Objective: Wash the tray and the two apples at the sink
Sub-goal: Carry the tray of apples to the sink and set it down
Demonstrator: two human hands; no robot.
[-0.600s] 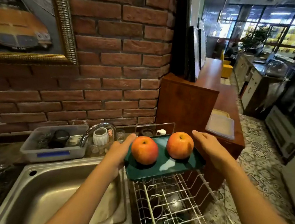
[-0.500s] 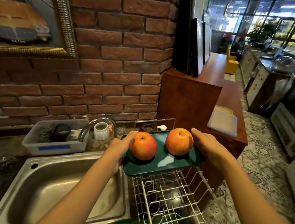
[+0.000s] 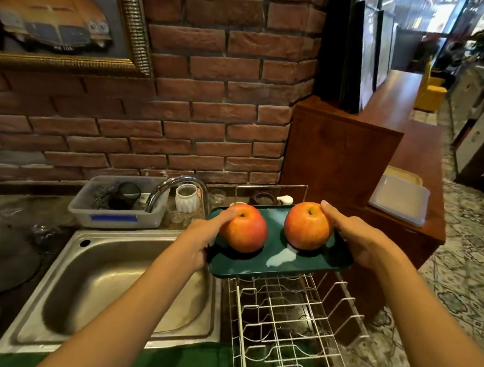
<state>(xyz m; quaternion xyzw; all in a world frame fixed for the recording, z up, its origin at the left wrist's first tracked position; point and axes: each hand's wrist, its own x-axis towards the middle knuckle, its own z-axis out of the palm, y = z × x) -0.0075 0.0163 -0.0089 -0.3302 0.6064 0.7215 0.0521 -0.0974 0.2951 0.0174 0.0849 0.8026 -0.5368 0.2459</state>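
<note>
A dark green tray [image 3: 285, 265] is held level above the far end of the wire dish rack, just right of the sink [image 3: 120, 284]. Two red-orange apples stand on it: the left apple [image 3: 246, 230] and the right apple [image 3: 308, 225]. My left hand [image 3: 198, 240] grips the tray's left edge, with its thumb resting on the left apple. The tray's right edge is held by my right hand [image 3: 357, 241], whose thumb presses the right apple's side. A curved steel faucet [image 3: 173, 189] stands behind the sink.
A white wire dish rack [image 3: 293, 334] lies right of the basin. A plastic tub [image 3: 116, 214] with utensils and a white cup [image 3: 186, 198] sit behind the sink by the brick wall. A wooden counter [image 3: 343, 152] rises at the right, with a lidded container [image 3: 398, 199] on it.
Both thumbs have shifted from the tray's rim onto the apples. The tray has stayed above the rack's far end.
</note>
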